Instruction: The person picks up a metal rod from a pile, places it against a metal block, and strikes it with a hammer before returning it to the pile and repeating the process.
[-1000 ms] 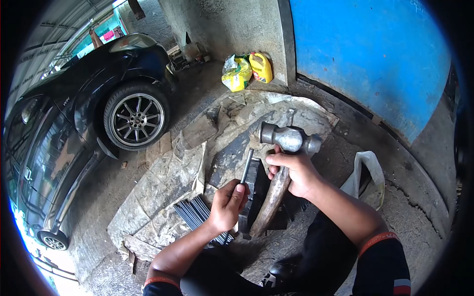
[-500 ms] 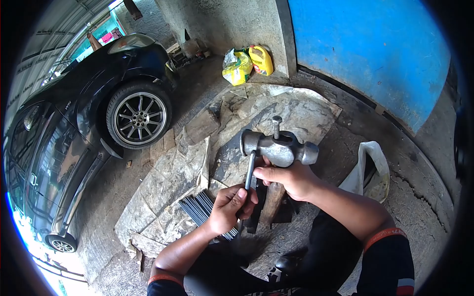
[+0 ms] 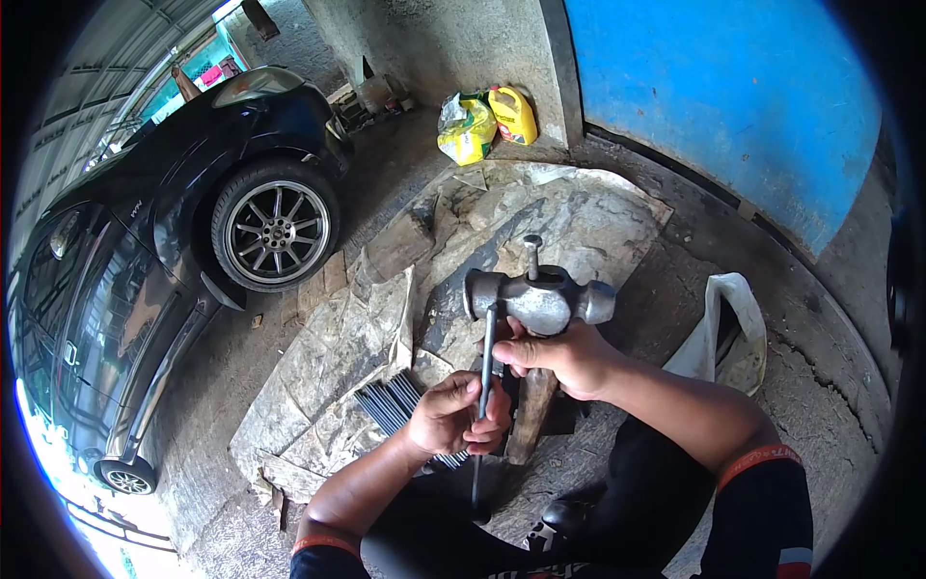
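My left hand (image 3: 453,417) is closed round a thin grey metal rod (image 3: 488,362). The rod stands nearly upright, its top at the neck of a hammer head (image 3: 540,301) and its lower end below my fingers. Just under the head, my right hand (image 3: 569,359) grips the hammer near its wooden handle (image 3: 531,420), which hangs downward. A bolt-like metal pin (image 3: 532,256) with a flat top sticks up out of the head. Left of my left hand, a bundle of similar rods (image 3: 388,403) lies on the sheet, partly hidden by my wrist.
A worn, dirty sheet (image 3: 328,352) covers the floor ahead. To the left stands a dark car (image 3: 145,207). Yellow containers (image 3: 513,116) sit by the wall, near a blue panel (image 3: 714,106). A pale open sack or container (image 3: 738,333) is at the right.
The hammer has shifted slightly left and down. My left fingers have loosened and changed their hold on the rod, which now stands straighter with its lower length showing beneath my hand.
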`<move>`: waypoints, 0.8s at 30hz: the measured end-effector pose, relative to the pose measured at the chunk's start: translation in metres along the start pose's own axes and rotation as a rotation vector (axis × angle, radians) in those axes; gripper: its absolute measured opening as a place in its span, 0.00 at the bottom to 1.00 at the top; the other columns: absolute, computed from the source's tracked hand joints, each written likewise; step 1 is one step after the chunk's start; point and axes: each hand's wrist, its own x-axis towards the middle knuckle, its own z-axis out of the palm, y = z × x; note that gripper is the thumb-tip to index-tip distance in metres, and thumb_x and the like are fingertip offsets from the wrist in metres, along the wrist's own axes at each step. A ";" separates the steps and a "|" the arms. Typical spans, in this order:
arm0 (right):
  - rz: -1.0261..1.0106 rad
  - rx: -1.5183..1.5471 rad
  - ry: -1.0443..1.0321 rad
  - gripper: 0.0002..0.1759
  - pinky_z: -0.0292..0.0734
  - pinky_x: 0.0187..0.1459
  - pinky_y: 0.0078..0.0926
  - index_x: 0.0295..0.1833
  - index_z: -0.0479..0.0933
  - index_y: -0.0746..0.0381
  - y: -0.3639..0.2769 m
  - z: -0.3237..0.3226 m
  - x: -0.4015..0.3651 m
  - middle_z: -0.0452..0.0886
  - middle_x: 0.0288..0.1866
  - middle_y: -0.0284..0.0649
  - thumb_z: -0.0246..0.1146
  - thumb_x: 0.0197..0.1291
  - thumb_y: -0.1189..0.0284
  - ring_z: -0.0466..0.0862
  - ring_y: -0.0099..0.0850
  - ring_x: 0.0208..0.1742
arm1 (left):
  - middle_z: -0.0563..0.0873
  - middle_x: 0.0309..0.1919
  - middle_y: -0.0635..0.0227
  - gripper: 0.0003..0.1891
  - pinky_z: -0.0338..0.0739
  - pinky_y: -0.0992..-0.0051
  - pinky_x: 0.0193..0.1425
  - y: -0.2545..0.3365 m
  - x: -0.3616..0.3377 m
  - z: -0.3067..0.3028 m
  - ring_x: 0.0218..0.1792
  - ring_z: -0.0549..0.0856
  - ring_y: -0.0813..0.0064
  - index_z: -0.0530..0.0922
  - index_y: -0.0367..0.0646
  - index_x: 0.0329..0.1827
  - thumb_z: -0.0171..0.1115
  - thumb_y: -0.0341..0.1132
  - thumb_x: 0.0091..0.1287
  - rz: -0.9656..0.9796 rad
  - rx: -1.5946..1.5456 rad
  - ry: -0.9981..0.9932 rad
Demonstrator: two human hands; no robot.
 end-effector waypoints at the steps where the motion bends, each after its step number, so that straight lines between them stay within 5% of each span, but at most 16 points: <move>1: 0.008 0.004 -0.010 0.08 0.71 0.33 0.19 0.37 0.78 0.61 0.002 -0.001 0.000 0.78 0.30 0.29 0.70 0.57 0.71 0.76 0.18 0.30 | 0.67 0.21 0.70 0.21 0.63 0.79 0.21 0.000 0.000 -0.001 0.18 0.66 0.81 0.73 0.38 0.36 0.50 0.50 0.73 -0.015 -0.030 -0.022; 24: 0.016 0.181 0.046 0.09 0.73 0.34 0.22 0.35 0.75 0.61 0.019 -0.010 0.013 0.80 0.31 0.33 0.70 0.53 0.77 0.78 0.22 0.30 | 0.73 0.19 0.70 0.13 0.58 0.82 0.19 -0.009 0.007 -0.013 0.16 0.65 0.84 0.77 0.39 0.47 0.59 0.40 0.70 0.212 0.242 0.305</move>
